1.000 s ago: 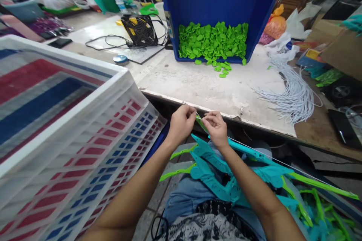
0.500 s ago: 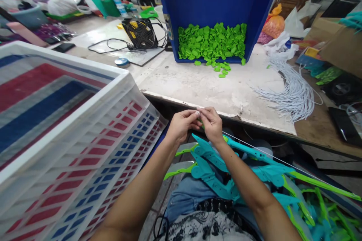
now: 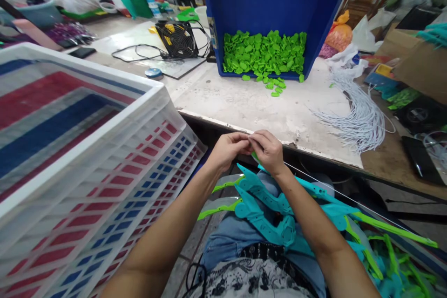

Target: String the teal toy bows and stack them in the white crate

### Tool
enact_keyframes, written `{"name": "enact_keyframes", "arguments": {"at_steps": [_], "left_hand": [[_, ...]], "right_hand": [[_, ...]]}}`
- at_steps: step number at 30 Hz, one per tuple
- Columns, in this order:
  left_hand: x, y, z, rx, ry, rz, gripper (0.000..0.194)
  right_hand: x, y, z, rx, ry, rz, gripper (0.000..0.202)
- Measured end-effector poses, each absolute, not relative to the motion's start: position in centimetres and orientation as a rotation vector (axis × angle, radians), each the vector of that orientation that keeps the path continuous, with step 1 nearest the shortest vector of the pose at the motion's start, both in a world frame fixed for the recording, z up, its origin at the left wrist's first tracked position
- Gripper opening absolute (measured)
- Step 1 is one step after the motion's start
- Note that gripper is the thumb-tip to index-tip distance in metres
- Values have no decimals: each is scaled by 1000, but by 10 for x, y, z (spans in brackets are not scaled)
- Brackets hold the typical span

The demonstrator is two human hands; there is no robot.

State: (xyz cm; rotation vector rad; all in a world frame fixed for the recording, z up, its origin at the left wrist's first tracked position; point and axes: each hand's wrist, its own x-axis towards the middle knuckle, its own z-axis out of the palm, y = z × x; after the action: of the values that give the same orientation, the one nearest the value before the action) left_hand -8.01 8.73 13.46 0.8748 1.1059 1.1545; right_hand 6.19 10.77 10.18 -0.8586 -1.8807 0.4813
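Observation:
My left hand (image 3: 228, 150) and my right hand (image 3: 268, 151) meet fingertip to fingertip at the table's front edge, both pinching the end of a white cord (image 3: 314, 179). The knot or loop there is mostly hidden by my fingers. From my right hand the cord stretches taut to the green tip of a turquoise toy bow (image 3: 335, 209) lying across my lap. A small green piece (image 3: 256, 156) shows under my right fingers. Another turquoise toy bow (image 3: 256, 214) with green limbs rests beneath my right forearm.
A blue bin (image 3: 272, 0) on its side holds green plastic pieces (image 3: 265, 53), some spilled onto the table (image 3: 223, 98). A bundle of white cords (image 3: 365, 116) lies at right. A white crate (image 3: 153, 98) stands left; behind it are a fan (image 3: 177, 39) and a phone (image 3: 82, 52).
Both hands have shifted slightly right, still pinched together. The green piece under my right fingers shows more, and the white loop at the fingertips shows less. The view has turned a little.

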Motion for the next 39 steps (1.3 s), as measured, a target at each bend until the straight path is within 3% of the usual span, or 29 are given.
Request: {"name": "enact_keyframes", "arguments": {"at_steps": [8,14,23,28,30,33,36,39], "left_hand": [[-69,89,121,1231,1428,1275,17],[-75,86,118,1456,1491,1120,22],[-63,84,117,1525,1630,1200,26],[-54,98,121,1414,1566,1322,27],[-49,99,120,1439,1540,1348,31],[-29,88,110,1690,1539,1457,34],[11,70,87,2284,1199,1184,27],[64,62,62,2737,807,601,38]], "right_hand": [[63,108,99,-954,-1731,522,15],[70,103,97,-944,-1767,656,14],[68,100,90,-1089,-1808,227,19],[144,44,87,-979,-1931,45,11],[192,15,72,-1157,-2074,-58,11],[254,-21,44,-1556,-2207,-185,26],[279,-39,21,-1789,-2223,-230,42],[273,-49,9,-1835,-2171,-279,35]]}}
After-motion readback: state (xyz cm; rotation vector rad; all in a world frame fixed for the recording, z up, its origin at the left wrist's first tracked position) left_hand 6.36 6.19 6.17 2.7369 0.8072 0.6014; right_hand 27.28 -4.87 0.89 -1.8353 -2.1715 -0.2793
